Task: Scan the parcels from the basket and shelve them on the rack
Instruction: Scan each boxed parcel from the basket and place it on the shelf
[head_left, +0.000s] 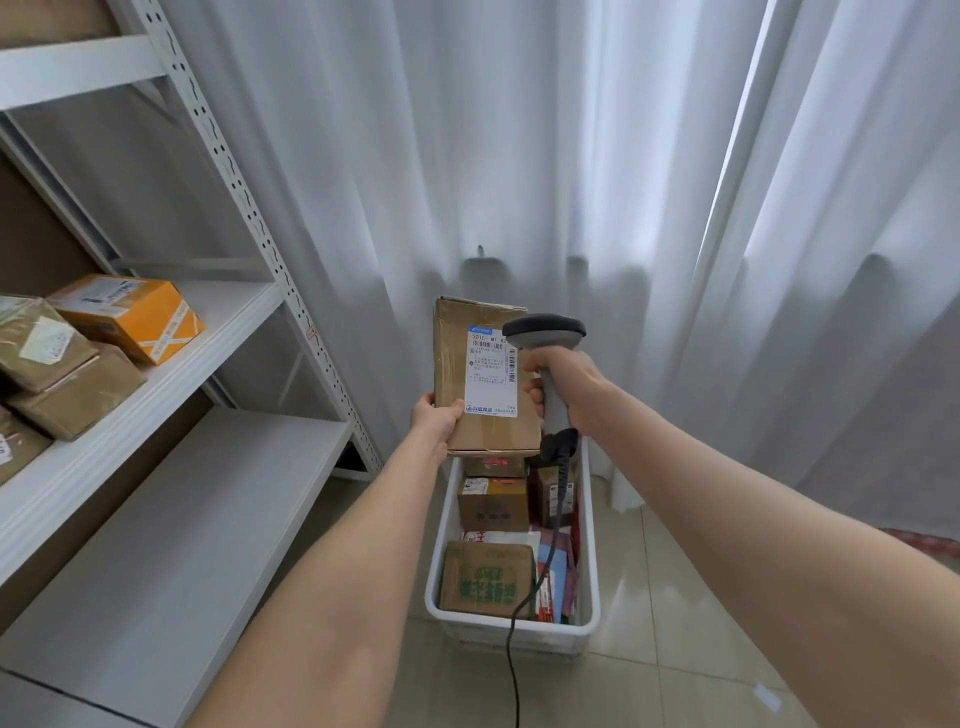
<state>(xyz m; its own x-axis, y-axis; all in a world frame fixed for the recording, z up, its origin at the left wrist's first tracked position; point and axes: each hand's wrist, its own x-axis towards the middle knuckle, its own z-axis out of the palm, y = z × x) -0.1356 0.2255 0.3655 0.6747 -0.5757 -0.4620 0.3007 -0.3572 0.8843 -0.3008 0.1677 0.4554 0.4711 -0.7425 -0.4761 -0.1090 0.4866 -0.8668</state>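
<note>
Fingers of the left hand (434, 423) curled round a cardboard parcel's (485, 379) lower-left corner — upright above the basket's (511, 621) far end — while the right hand (558, 382) wrapped the scanner (545, 338) handle.

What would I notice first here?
In the middle, the left hand holds up a brown box and the right hand holds a grey scanner beside its white label. Below sits a white basket of parcels, with a rack on the left.
</note>
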